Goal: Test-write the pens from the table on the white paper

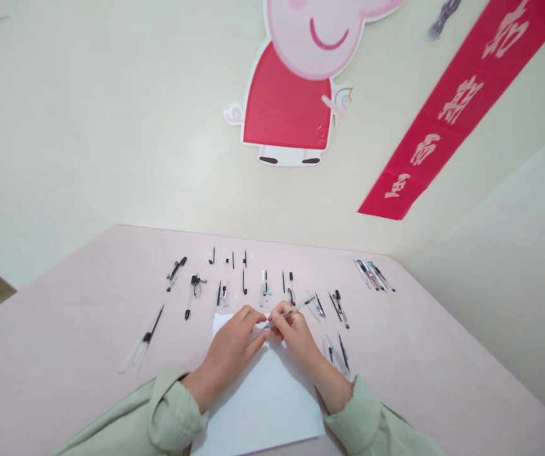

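Note:
My left hand [234,345] and my right hand [294,332] meet over a white sheet of paper [263,399] on the pink table [63,329]. Both pinch a thin clear pen [291,311] that points up and to the right. The left fingers close on its near end, the right fingers grip its middle. Pale green sleeves cover both wrists. Several taken-apart pen parts [244,282] lie in rows just beyond the hands.
A whole pen [146,335] lies at the left, more pens [336,351] by my right wrist, and a bundle of finished pens [374,275] at the far right. The wall behind carries a cartoon pig cut-out [291,95] and a red banner [448,107].

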Available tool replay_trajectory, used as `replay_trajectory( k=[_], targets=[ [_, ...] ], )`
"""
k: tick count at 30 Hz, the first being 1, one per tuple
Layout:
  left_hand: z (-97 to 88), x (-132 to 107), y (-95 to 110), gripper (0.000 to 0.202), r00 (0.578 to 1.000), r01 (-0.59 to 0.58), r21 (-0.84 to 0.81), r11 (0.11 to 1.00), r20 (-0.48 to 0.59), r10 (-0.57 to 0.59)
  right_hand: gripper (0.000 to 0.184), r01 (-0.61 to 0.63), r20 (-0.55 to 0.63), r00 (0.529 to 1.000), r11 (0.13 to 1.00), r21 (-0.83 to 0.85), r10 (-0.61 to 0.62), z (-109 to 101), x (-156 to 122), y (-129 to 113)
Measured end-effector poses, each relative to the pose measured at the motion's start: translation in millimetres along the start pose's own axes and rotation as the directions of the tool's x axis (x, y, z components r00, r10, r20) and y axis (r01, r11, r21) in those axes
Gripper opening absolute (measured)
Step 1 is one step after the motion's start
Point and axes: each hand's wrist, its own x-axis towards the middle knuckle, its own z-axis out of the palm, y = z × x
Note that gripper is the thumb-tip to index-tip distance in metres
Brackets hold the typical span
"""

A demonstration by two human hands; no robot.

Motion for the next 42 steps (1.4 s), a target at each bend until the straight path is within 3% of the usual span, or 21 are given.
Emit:
replay_trajectory(
  k=[4,6,10,13,19,27,34,42],
  targets=[
    [0.1,0.9,-2.1,0.015,0.999,-0.039,-0.021,0.999,-0.01,0.038,0.036,0.022,0.026,0.999,0.999,0.034,-0.023,2.9,-1.0,-4.5],
    [-1.1,1.1,-2.4,0.015,1.0,-0.012,0.003,1.0,-0.02,0.012,0.04,-0.01,-0.012,1.0,0.984,0.178,0.013,0.6,0.5,-5.7],
    [-2.5,1.7,-3.9,0.015,0.997,0.054,0.034,0.998,-0.049,-0.053,0.059,-0.169,0.015,0.98,0.791,0.588,0.199,-8.3,5.5,-10.4],
    [-1.2,2.2,-6.3,0.013,0.994,0.086,0.014,0.996,-0.07,-0.085,0.059,-0.246,0.06,0.957,0.687,0.684,0.283,-12.7,7.8,-15.0],
    [-1.1,3.0,-7.3,0.012,0.99,0.12,-0.027,0.992,-0.074,-0.122,0.049,-0.253,0.075,0.952,0.624,0.74,0.298,-13.0,7.9,-14.0],
    [-1.3,2.9,-6.8,0.01,0.988,0.129,-0.04,0.991,-0.077,-0.132,0.041,-0.243,0.071,0.956,0.633,0.735,0.284,-12.8,8.8,-8.5],
    [0.9,2.7,-8.7,0.01,0.989,0.129,-0.048,0.99,-0.071,-0.133,0.055,-0.23,0.058,0.958,0.634,0.738,0.28,-10.7,8.4,-12.3],
    [-0.1,3.1,-6.9,0.009,0.989,0.123,-0.044,0.991,-0.082,-0.126,0.058,-0.231,0.061,0.955,0.6,0.766,0.29,-10.5,8.9,-12.5]
  ],
)
